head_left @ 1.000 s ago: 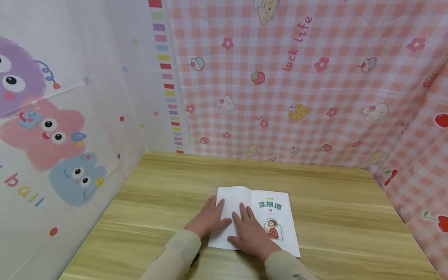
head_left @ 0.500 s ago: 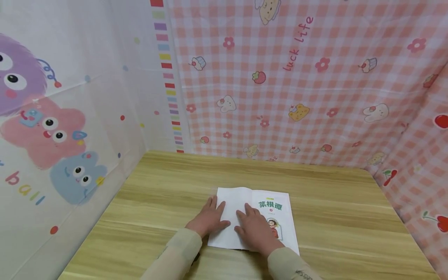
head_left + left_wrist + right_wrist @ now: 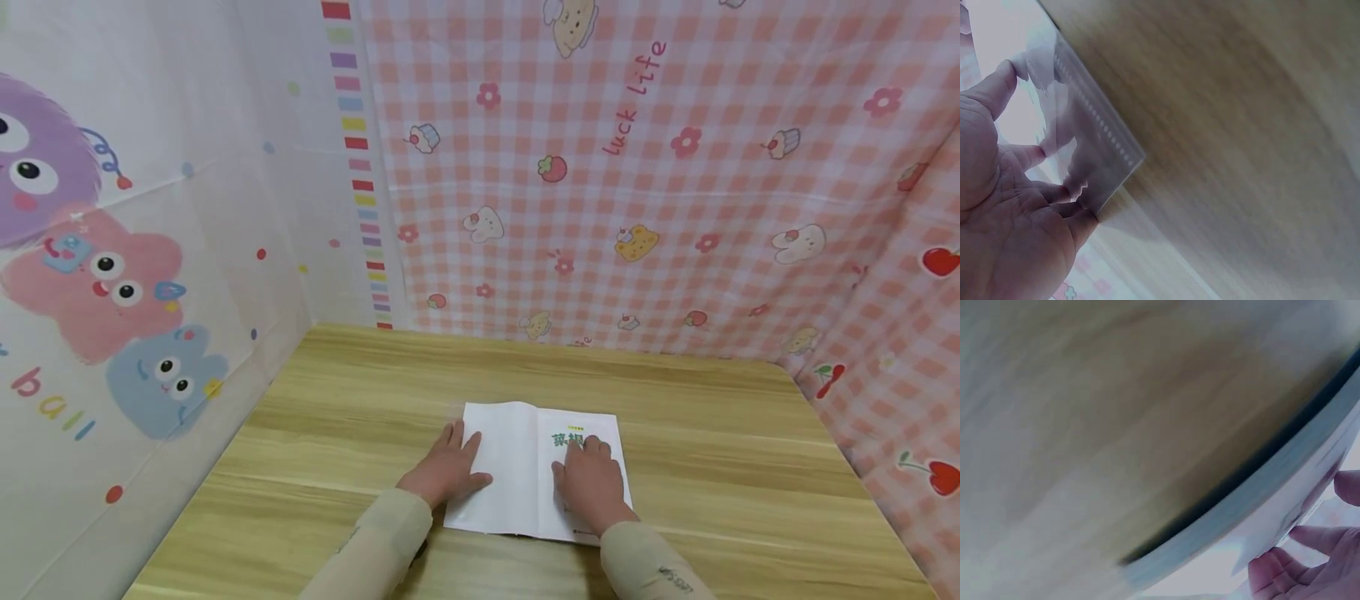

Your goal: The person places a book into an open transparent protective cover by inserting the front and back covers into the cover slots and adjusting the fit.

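Note:
An open book (image 3: 506, 454) lies flat on the table, its left page blank white and its right page bearing green Chinese characters. My left hand (image 3: 447, 473) rests at the outer part of the left page, fingers spread. In the left wrist view, fingertips of the left hand (image 3: 1010, 206) touch a glossy, reflective corner of the book (image 3: 1107, 150). On the right page rests my right hand (image 3: 592, 487), covering some characters and the picture below. Its fingers (image 3: 1269, 575) touch the page in the right wrist view, where the book's thick page edge (image 3: 1247, 494) shows.
The wood-grain table (image 3: 360, 392) extends around the book on all sides. Behind it hangs a pink checked cloth (image 3: 600, 208); a white cloth with cartoon figures (image 3: 247, 167) hangs at the left. Another checked cloth with cherries (image 3: 911, 392) borders the right side.
My right hand has slid rightward from the left page near the fold onto the right page, now covering the printed picture. My left hand has stayed in place.

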Tool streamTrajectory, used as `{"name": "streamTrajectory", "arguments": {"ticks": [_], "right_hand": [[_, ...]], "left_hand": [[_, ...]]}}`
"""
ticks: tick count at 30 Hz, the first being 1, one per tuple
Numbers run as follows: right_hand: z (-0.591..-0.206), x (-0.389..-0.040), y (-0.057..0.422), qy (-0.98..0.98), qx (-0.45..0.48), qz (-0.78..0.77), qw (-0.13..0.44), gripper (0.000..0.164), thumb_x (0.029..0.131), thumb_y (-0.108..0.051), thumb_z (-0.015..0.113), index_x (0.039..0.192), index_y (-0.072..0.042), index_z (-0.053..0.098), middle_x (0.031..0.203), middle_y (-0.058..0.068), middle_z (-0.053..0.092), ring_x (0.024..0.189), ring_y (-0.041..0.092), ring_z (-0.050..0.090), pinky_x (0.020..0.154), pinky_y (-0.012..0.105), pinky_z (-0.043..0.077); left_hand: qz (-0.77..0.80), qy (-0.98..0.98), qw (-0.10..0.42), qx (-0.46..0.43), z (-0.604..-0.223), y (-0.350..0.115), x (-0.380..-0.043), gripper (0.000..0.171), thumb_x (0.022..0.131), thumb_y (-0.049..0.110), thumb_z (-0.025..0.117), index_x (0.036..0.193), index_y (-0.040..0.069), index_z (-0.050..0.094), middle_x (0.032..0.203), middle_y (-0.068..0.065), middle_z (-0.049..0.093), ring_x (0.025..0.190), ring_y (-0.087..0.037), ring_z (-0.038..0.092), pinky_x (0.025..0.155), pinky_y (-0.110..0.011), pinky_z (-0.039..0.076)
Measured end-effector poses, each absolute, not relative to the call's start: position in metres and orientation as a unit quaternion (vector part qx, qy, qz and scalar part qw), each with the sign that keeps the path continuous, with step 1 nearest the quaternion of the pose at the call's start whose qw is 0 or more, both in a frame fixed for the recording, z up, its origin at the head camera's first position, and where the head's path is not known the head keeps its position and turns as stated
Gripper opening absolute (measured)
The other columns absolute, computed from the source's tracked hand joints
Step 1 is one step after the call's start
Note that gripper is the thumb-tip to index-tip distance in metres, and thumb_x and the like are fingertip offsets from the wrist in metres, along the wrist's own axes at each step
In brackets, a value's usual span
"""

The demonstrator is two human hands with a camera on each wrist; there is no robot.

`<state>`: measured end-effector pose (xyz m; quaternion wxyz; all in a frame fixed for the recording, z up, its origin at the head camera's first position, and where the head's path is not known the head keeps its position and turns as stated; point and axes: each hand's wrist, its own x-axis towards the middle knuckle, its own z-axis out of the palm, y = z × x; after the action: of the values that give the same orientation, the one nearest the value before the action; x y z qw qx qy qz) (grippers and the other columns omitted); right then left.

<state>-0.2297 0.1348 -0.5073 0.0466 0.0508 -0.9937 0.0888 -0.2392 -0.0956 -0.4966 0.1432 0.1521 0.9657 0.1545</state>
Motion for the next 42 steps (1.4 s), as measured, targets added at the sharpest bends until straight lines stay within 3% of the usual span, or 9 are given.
{"name": "streamTrajectory", "arguments": {"ticks": [5, 11, 20, 27, 42], "right_hand": [[-0.501, -0.233, 0.151, -0.995, -0.002, 0.096, 0.017, 0.050, 0.088, -0.033, 0.060, 0.102, 0.014, 0.062, 0.095, 0.028, 0.054, 0.089, 0.039, 0.047, 0.074, 0.053, 0.051], [-0.492, -0.232, 0.161, -0.992, -0.054, 0.116, -0.005, 0.052, 0.087, -0.034, 0.063, 0.092, 0.017, 0.060, 0.087, 0.027, 0.052, 0.083, 0.037, 0.048, 0.068, 0.050, 0.052], [-0.485, -0.233, 0.170, -0.983, -0.088, 0.157, -0.045, 0.057, 0.087, -0.032, 0.065, 0.100, 0.022, 0.057, 0.087, 0.031, 0.056, 0.078, 0.034, 0.052, 0.066, 0.050, 0.053], [-0.480, -0.234, 0.176, -0.972, -0.093, 0.213, -0.042, 0.048, 0.088, -0.028, 0.060, 0.094, 0.020, 0.055, 0.084, 0.034, 0.060, 0.076, 0.039, 0.056, 0.066, 0.054, 0.051], [-0.478, -0.234, 0.191, -0.922, -0.132, 0.359, -0.053, 0.049, 0.092, -0.022, 0.045, 0.113, 0.022, 0.052, 0.113, 0.042, 0.056, 0.100, 0.048, 0.054, 0.087, 0.059, 0.045]], "left_hand": [[0.154, 0.966, 0.143, 0.150, -0.494, -0.096, -0.239, 0.075, 0.092, 0.045, 0.057, 0.149, 0.004, 0.031, 0.156, -0.029, 0.013, 0.141, -0.042, 0.009, 0.113, -0.053, 0.025], [0.154, 0.967, 0.142, 0.148, -0.494, -0.095, -0.240, 0.075, 0.092, 0.044, 0.058, 0.148, 0.003, 0.032, 0.156, -0.028, 0.014, 0.141, -0.042, 0.009, 0.114, -0.053, 0.025], [0.155, 0.966, 0.138, 0.152, -0.496, -0.096, -0.241, 0.075, 0.091, 0.044, 0.059, 0.147, 0.002, 0.034, 0.155, -0.031, 0.015, 0.140, -0.044, 0.010, 0.114, -0.054, 0.024], [0.156, 0.966, 0.137, 0.153, -0.496, -0.096, -0.239, 0.075, 0.091, 0.044, 0.058, 0.148, 0.002, 0.033, 0.155, -0.030, 0.014, 0.140, -0.044, 0.010, 0.114, -0.054, 0.025], [0.177, 0.963, 0.138, 0.150, -0.493, -0.095, -0.237, 0.075, 0.091, 0.042, 0.060, 0.148, 0.002, 0.032, 0.156, -0.030, 0.013, 0.140, -0.043, 0.008, 0.112, -0.055, 0.027]]}}
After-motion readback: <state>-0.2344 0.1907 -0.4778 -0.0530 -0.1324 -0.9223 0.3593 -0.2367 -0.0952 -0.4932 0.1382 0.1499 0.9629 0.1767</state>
